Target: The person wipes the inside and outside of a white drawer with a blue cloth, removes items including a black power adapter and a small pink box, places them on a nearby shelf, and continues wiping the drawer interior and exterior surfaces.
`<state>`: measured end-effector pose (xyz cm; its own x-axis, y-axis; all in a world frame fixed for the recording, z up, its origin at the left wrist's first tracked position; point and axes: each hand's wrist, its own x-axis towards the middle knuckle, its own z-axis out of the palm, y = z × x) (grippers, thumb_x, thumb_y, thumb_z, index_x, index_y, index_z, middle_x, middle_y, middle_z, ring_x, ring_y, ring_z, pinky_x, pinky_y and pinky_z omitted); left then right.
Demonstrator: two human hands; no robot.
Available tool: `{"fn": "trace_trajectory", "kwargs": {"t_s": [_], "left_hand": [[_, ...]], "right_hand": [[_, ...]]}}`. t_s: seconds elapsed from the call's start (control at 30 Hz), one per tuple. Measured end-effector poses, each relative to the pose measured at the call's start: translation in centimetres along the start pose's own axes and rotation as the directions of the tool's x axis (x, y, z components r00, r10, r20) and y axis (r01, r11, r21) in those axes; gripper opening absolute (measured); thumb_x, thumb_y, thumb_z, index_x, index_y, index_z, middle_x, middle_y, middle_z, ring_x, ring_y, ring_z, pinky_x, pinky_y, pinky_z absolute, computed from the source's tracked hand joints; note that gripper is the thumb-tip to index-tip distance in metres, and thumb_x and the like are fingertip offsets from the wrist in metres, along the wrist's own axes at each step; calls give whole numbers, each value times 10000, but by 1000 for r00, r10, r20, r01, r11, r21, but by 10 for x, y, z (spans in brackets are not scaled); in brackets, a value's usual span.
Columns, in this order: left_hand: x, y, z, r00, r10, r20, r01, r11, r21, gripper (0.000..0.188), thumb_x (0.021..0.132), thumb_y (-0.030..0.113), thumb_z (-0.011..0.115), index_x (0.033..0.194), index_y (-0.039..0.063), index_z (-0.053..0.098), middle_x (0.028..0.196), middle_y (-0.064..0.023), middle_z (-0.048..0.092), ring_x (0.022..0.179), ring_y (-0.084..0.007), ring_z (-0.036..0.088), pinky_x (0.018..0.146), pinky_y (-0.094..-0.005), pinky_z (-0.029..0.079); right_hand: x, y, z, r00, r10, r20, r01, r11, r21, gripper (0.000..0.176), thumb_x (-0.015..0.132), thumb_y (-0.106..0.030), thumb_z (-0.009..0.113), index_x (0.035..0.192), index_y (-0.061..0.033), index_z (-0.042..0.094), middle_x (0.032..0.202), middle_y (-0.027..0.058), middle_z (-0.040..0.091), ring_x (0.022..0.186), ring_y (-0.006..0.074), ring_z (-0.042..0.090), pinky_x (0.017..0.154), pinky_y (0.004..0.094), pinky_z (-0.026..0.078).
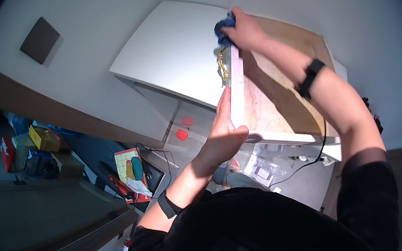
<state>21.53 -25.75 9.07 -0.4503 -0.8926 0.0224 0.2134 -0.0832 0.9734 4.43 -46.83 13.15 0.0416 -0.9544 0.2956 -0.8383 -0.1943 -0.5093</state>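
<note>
A pulled-out drawer with a pale wooden inside and a white front edge stands in front of me, beside a white cabinet top. My right hand grips a crumpled dark blue cloth at the far end of the drawer's white edge. Lower down, the palm side of my left hand rests against the near end of that edge, thumb apart from the fingers. Between the hands, a gold-coloured ornate handle sits on the outer side of the edge.
Red pieces lie on the floor below the cabinet. A black cable hangs from the drawer's near side over clear plastic packaging. Boxes stand at the far left, near a calendar-like sheet with coloured items on it.
</note>
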Motion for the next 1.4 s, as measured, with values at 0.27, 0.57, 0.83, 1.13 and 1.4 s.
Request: {"fn": "trace_trajectory", "kwargs": {"t_s": [0.27, 0.57, 0.83, 1.13, 1.4], "left_hand": [[4, 19, 1, 999, -26, -19, 29, 982, 186, 963, 710, 33, 545, 1505, -90, 16, 1573, -277, 65, 1489, -362, 53, 1187, -364, 130], [-2, 7, -1, 996, 89, 29, -93, 956, 277, 921, 740, 80, 545, 1472, -122, 25, 1522, -372, 83, 1450, -482, 57, 1194, -448, 99], [-4, 3, 3, 990, 130, 53, -140, 936, 324, 945, 751, 59, 513, 1507, -48, -45, 1559, -325, 2, 1476, -435, -23, 1197, -453, 59], [-1, 6, 2, 995, 99, 18, -100, 960, 262, 919, 743, 29, 507, 1502, -69, -2, 1548, -332, 66, 1468, -455, 34, 1195, -450, 93], [-3, 7, 2, 987, 155, 41, -160, 945, 286, 920, 749, 67, 506, 1481, -117, -19, 1539, -358, 46, 1462, -468, 7, 1195, -466, 91]], "right_hand": [[-17, -36, -34, 983, 117, 139, -119, 993, 7, 490, 813, -306, 661, 1146, 28, 525, 1006, 273, 661, 953, 408, 655, 840, 435, 526], [-81, -54, -47, 960, -25, 278, -2, 995, 98, 341, 829, -211, 641, 1018, 34, 497, 883, 293, 630, 884, 444, 642, 776, 474, 510], [118, 33, -7, 999, 45, 13, -40, 965, -260, 485, 802, -310, 641, 1119, 50, 567, 1063, 274, 660, 993, 416, 646, 876, 423, 521], [109, 46, 0, 990, 139, -17, -139, 990, 34, 417, 831, -295, 641, 1078, 29, 551, 968, 242, 663, 908, 365, 659, 771, 421, 532], [-85, -48, -47, 965, 27, 259, -52, 994, 93, 367, 815, -201, 665, 1062, 27, 517, 932, 276, 646, 936, 432, 643, 824, 449, 506]]}}
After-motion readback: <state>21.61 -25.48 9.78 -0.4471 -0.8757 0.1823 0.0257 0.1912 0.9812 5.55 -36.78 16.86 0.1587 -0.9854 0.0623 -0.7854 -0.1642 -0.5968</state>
